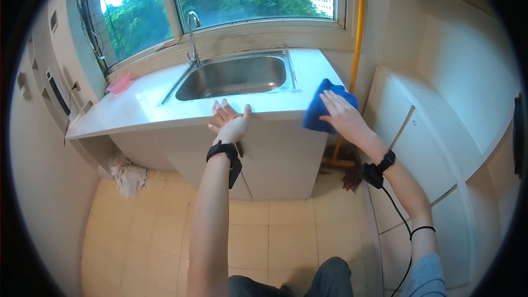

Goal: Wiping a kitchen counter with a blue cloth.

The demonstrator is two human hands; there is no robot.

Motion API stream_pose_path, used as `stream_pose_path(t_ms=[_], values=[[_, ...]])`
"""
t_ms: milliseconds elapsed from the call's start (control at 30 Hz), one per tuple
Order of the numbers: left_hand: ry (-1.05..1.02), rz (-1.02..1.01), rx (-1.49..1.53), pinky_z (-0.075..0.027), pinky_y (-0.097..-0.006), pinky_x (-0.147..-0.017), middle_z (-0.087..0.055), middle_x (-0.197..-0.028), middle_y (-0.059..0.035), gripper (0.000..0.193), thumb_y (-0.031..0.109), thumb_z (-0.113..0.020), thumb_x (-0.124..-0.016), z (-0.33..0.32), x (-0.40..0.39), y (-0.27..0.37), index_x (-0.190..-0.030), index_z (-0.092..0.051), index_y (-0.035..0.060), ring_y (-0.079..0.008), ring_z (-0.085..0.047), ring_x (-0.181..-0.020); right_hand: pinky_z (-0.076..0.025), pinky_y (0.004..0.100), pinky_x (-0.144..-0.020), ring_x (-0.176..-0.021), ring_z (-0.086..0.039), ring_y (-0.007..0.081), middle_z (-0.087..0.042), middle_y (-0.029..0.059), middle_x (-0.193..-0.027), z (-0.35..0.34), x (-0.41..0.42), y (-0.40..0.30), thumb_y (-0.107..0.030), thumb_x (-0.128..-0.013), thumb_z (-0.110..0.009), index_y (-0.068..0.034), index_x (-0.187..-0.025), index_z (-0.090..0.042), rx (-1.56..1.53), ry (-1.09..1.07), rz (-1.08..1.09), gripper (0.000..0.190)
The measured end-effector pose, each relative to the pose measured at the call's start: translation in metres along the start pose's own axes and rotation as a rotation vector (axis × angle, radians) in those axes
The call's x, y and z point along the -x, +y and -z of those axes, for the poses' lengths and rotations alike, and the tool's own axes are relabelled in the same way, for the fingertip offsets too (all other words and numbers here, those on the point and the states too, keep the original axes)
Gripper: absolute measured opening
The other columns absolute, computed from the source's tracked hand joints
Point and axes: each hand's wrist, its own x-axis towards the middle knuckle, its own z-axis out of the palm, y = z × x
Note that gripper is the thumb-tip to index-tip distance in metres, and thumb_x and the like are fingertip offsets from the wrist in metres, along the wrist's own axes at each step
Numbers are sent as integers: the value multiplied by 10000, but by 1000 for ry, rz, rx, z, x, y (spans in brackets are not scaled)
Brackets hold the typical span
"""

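My right hand (341, 113) lies spread on a blue cloth (317, 117) at the right front corner of the white countertop (152, 111); part of the cloth hangs over the edge. Its fingers are extended and press on the cloth; I cannot tell whether they grip it. My left hand (231, 121) is at the counter's front edge with fingers apart and nothing in it. Behind it sits a stainless steel sink (235, 76) with a chrome faucet (192, 41) at its back left.
A pink plastic bowl (119, 84) stands at the counter's left end. A mop with an orange handle (358, 45) leans right of the counter. Pale cabinets (429, 148) flank my right arm, where a black cable hangs. A whitish plastic bag (130, 177) lies low on the left.
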Motion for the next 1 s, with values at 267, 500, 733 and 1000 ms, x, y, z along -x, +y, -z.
stream_pose_path(t_ms=[267,500,733,1000], values=[[80,1,-25,-53,-600,-1012,-8,-1438,-168,788,560,-328,-842,-5,-1,0,-1367,-71,32,-278,34,-1347,-360,371,-968,-1151,-460,319,-483,245,-1203,-58,-82,-96,-386,-792,-565,65,-1167,-450,-139,155,22,598],[51,38,-27,-37,-601,-1011,-8,-1436,-150,817,579,-358,-821,-5,-4,1,-1369,-77,42,-275,49,-1346,-363,381,-967,-1132,-475,326,-491,242,-1190,-53,-73,-92,-334,-768,-595,72,-1166,-449,-111,154,46,587],[-32,60,-53,-27,-586,-1023,26,-1439,-145,860,617,-347,-806,2,-4,2,-1371,-39,48,-259,70,-1347,-369,361,-965,-1137,-474,279,-510,177,-1190,-18,0,-23,-330,-778,-598,18,-1177,-466,-26,207,-111,546],[12,46,-66,-69,-582,-1016,-13,-1443,-154,922,710,-323,-760,-4,-9,-5,-1380,-68,75,-302,3,-1345,-453,359,-733,-776,-591,310,-582,212,-922,-8,60,22,-200,-911,-457,29,-1082,-490,-745,308,-644,287]])
